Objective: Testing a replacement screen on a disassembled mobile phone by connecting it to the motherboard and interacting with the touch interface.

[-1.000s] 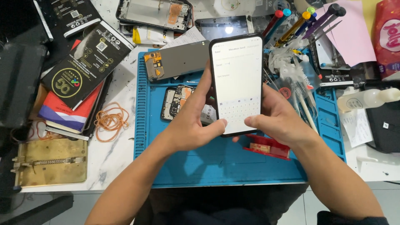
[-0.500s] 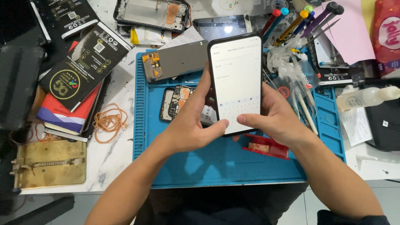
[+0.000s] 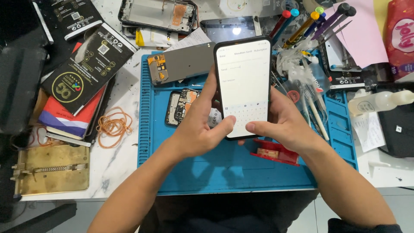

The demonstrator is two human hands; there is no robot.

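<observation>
Both hands grip the phone (image 3: 243, 86) upright over the blue mat (image 3: 207, 168), screen lit. Left hand (image 3: 196, 129) wraps its left edge, thumb on the keyboard; right hand (image 3: 282, 123) clasps the right edge, thumb at the bottom. Mat's near part is bare; far side crowded w/ a board (image 3: 179, 106), panel (image 3: 181, 63), tools (image 3: 302, 28). Red reel (image 3: 276, 153) partly hidden under right hand. Bottle (image 3: 379, 101) well apart at right. Fingers behind phone not visible.

Carries, as a white marbled surface (image 3: 116, 166), a blue work mat (image 3: 241, 168), orange rubber bands (image 3: 114, 126), a brass jig (image 3: 54, 169), stacked dark packets (image 3: 88, 69) and a squeeze bottle (image 3: 379, 101).
</observation>
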